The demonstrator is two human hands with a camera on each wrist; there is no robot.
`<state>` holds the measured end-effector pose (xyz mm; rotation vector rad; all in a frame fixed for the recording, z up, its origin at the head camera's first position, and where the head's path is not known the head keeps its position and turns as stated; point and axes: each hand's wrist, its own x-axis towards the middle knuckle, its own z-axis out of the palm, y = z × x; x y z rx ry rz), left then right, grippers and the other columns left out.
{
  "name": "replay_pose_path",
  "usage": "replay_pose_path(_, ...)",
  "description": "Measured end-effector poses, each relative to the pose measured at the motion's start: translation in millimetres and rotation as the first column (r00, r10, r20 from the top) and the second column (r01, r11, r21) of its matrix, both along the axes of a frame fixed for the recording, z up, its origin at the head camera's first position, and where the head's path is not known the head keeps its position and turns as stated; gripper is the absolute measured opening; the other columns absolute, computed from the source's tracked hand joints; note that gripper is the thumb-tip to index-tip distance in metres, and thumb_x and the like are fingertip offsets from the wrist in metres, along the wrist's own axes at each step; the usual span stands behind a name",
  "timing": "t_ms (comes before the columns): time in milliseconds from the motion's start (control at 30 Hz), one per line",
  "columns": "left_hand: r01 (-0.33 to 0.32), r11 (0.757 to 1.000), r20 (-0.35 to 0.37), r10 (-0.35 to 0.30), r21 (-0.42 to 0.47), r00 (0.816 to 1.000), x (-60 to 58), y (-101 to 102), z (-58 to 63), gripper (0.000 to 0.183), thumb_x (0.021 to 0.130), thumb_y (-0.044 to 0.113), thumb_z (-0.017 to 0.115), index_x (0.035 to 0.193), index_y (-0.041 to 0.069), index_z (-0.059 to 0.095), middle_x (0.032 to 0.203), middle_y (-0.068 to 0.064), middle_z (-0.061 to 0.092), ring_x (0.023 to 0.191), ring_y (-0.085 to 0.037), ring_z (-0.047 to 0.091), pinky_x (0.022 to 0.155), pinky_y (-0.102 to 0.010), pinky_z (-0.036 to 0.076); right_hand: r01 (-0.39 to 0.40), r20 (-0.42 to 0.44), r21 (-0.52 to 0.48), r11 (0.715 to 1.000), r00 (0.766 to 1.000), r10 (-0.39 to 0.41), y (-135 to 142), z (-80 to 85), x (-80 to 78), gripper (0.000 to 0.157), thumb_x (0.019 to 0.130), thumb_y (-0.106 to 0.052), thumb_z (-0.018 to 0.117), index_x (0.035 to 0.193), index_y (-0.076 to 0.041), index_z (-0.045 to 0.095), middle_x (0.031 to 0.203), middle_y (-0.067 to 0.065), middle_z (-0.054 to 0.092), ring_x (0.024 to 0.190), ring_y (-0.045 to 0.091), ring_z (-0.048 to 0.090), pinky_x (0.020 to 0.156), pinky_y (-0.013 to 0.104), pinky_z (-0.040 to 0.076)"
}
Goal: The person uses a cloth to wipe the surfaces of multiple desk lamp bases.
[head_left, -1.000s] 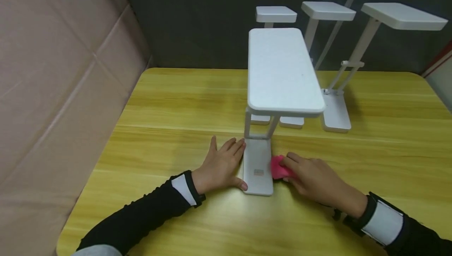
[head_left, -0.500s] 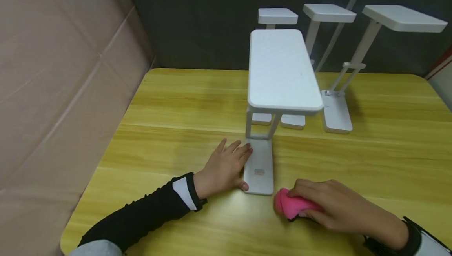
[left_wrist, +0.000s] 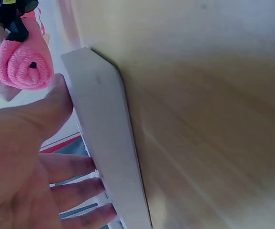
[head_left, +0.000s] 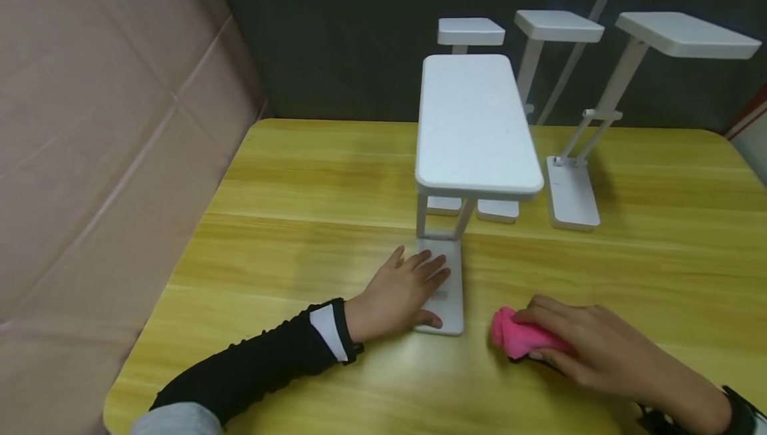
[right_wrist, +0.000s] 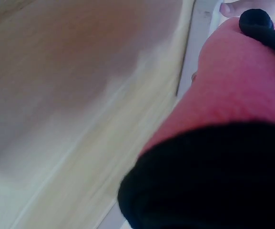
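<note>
A white desk lamp with a flat rectangular head [head_left: 476, 128] stands in the middle of the table in the head view. My left hand [head_left: 395, 298] lies over the left part of its base [head_left: 453, 318], fingers spread. From the left wrist, the thumb and fingertips show along the base's edge [left_wrist: 106, 114]. To the right of the lamp, my right hand [head_left: 590, 342] grips a rolled pink cloth [head_left: 521, 335] close over the table. The cloth's spiral end and a black strap [left_wrist: 18, 29] show in the left wrist view.
Several similar white lamps stand behind, the right one with its base [head_left: 572, 195] fully in view. The wood-patterned table [head_left: 287, 248] has a beige padded surface [head_left: 108, 155] along its left side and a dark backdrop [head_left: 335, 35] behind it.
My right hand has drawn the pink cloth away from the lamp base, toward me and to the right. My left hand has slid rightward from the base's left edge over its top.
</note>
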<state>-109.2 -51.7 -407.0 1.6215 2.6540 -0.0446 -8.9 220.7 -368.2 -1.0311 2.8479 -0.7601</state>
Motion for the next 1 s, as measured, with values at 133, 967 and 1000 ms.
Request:
replay_pose_path(133,-0.003,1.0,-0.004,0.003,0.005,1.0,2.2,-4.3,-0.8,0.075,0.078,0.065,0.051,0.133,0.016,0.041,0.138,-0.003,0.039,0.126,-0.023,0.034,0.098,-0.057,0.029,0.023,0.026,0.012,1.0,0.999,-0.023,1.5,-1.9,4.3,0.035,0.079,-0.024,0.07,0.108,-0.028,0.052,0.098,-0.018,0.048,0.067,-0.006,0.041,0.052,0.018,0.04)
replay_pose_path(967,-0.195,0.974,0.298,0.22,-0.114,0.929,-78.7,-65.5,18.8,0.076,0.074,0.05,0.066,0.137,0.02,0.034,0.145,0.002,0.027,0.132,-0.02,0.022,0.1,-0.066,0.005,0.05,-0.042,0.014,0.999,0.998,-0.049,0.9,-7.5,13.7,0.041,0.075,-0.021,0.072,0.111,-0.025,0.053,0.099,-0.016,0.049,0.065,-0.006,0.04,0.05,0.015,0.037)
replay_pose_path(1000,-0.2,0.973,0.31,0.226,-0.111,0.923,-82.1,-65.5,18.9,0.077,0.074,0.049,0.066,0.137,0.02,0.034,0.145,0.002,0.027,0.132,-0.02,0.022,0.1,-0.066,0.005,0.053,-0.04,0.014,0.999,0.998,-0.052,1.0,-7.5,14.3,0.041,0.075,-0.021,0.072,0.111,-0.025,0.053,0.099,-0.016,0.049,0.065,-0.007,0.039,0.05,0.015,0.037)
